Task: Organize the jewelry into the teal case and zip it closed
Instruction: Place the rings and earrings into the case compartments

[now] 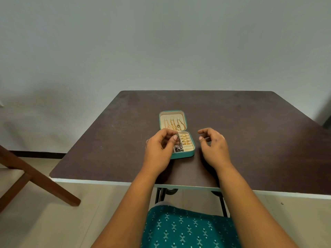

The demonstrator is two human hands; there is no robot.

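Observation:
The teal case (186, 154) lies open on the dark table (250, 131), its lid (184, 120) flat behind the base. Gold chains (172, 124) hang in the cream lid. Gold rings (185, 140) sit in the ring rolls on the right of the base. A silver-grey piece of jewelry (178, 146) lies in the left compartment. My left hand (158, 149) is over that compartment and pinches the upper end of the silver piece between thumb and fingers. My right hand (214, 145) hovers just right of the case, fingers loosely curled, holding nothing.
A wooden chair leg (35, 178) slants at the left over the floor. The table's near edge (107, 181) has a pale trim, and my lap in teal patterned cloth (188, 228) is below it. A plain wall stands behind the table.

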